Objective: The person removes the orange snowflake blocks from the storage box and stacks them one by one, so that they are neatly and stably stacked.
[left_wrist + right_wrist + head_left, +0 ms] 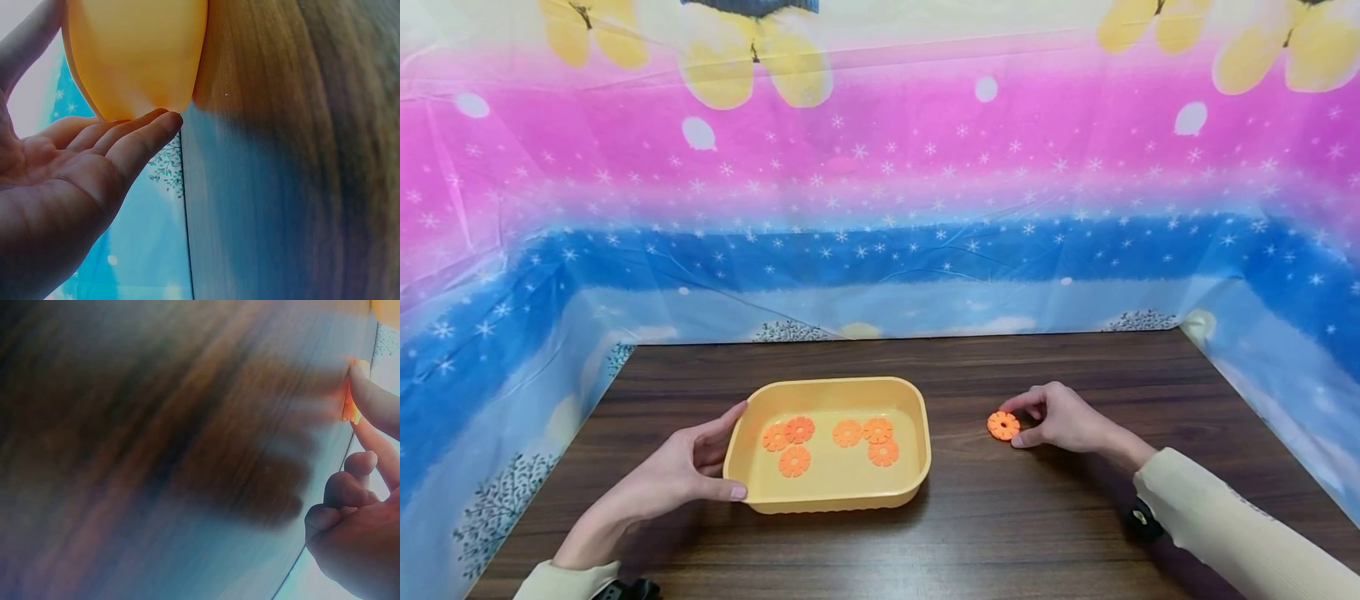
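Observation:
My left hand grips the left end of a yellow plastic tray, its thumb at the near corner and fingers along the far side. In the left wrist view the fingers lie against the tray wall. Several flat orange notched discs lie inside: three on the left, among them a front disc, and three on the right, among them another disc. Right of the tray, my right hand pinches an orange notched disc between thumb and index finger; its other fingers are curled in.
The dark wood-grain table carries the tray. A printed cloth with pink and blue bands and snowflakes hangs behind the table and along both sides. Both forearms wear light sleeves, with dark bands at the wrists.

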### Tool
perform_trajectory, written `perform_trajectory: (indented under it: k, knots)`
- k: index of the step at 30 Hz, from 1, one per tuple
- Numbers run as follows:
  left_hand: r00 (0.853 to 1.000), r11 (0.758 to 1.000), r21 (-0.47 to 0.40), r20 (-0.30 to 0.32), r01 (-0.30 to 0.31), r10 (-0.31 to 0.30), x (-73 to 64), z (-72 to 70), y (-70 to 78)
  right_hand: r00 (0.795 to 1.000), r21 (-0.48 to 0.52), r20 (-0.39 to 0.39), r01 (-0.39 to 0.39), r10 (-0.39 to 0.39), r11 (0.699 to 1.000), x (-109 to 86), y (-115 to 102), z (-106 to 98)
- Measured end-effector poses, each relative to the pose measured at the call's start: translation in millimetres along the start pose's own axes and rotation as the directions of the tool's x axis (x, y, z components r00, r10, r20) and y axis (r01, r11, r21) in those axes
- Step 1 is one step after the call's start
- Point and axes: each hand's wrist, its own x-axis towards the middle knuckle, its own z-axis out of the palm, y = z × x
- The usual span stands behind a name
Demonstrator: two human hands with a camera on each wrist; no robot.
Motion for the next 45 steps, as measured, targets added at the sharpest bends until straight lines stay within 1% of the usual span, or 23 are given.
perform_trajectory:
  k: [14, 21, 29, 33, 36, 40, 45]
  knots:
    - [1.0, 1.0, -0.002, 0.001, -0.004, 0.004, -0.1, -0.1, -0.7, 1.0, 0.009, 0.011, -0.005, 0.005, 1.0, 1.7, 0.8, 0.0]
    - [1.0, 1.0, -0.002, -0.017, 0.01, -0.01, 0.1, 0.5, -0.9, 1.0, 0.007, 0.003, -0.012, 0.012, 1.0, 0.6, 0.5, 0.6]
    - [1.0, 1.0, -0.015, -0.008, 0.016, -0.016, 0.4, 0.2, -0.8, 1.0, 0.011, 0.008, -0.013, 0.013, 1.0, -0.2, -0.4, -0.9]
    - [1.0, 1.0, -0.019, -0.015, 0.024, -0.024, 0.8, 0.1, -0.8, 1.0, 0.025, 0.012, 0.001, -0.001, 1.0, -1.4, -4.5, -4.5]
    - [0.999, 0.999, -0.019, -0.019, 0.026, -0.026, 1.0, 0.3, -1.0, 0.999, 0.03, 0.021, 0.027, -0.028, 0.999, -2.6, -9.1, -8.2]
    - [0.999, 0.999, -0.021, -0.019, 0.029, -0.029, 0.8, 0.4, -1.2, 0.997, -0.005, 0.038, 0.066, -0.066, 0.998, -2.8, -17.8, -12.3]
    - [0.999, 0.999, -0.013, -0.028, 0.034, -0.034, 1.2, 0.3, -0.3, 0.996, -0.052, 0.058, 0.073, -0.07, 0.996, 1.8, -36.6, -15.9]
